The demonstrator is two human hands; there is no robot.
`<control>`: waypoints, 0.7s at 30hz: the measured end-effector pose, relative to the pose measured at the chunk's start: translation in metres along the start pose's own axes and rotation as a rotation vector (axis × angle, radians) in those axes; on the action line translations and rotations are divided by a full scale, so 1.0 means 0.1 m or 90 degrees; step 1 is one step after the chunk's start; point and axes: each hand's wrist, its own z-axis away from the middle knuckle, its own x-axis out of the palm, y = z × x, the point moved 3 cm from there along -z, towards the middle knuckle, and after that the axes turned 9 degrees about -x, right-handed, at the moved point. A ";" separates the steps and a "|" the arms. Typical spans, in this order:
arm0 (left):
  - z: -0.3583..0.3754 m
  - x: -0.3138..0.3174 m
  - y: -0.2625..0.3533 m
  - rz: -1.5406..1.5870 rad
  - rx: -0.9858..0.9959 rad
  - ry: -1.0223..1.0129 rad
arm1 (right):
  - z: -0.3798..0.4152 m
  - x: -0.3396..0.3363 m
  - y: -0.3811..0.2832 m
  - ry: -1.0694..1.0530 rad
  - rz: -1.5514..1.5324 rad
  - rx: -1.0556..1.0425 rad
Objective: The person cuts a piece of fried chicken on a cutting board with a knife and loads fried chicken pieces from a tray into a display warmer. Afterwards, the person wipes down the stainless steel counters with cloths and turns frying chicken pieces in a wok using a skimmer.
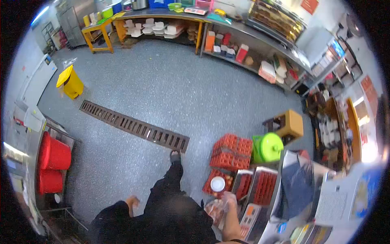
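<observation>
My left hand (pixel 132 201) hangs beside my dark clothing, small and slightly blurred. Its fingers look loosely bent and apart, and nothing shows in them. On the other side, my right hand (pixel 229 200) has clear, crinkled plastic over its fingers, possibly a glove. It is closed on a clear plastic bag (pixel 214 208) with something pinkish inside that I cannot make out. Just beyond this hand, a white round bowl or lid (pixel 217 184) sits on a red egg tray (pixel 208 187) with several eggs. Stacked red egg trays (pixel 230 151) stand behind it.
A slotted floor drain (pixel 134 127) crosses the grey floor ahead of my foot. A green lidded bucket (pixel 271 147) and a yellow-topped stool (pixel 293 124) stand right. Red tubs (pixel 55 151) are on the left rack, a yellow bin (pixel 72 83) beyond. A steel counter (pixel 239 27) lines the back.
</observation>
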 end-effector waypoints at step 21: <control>-1.08 -0.68 9.59 -0.216 0.505 0.122 | -4.58 0.82 -3.34 -0.005 -0.168 -0.009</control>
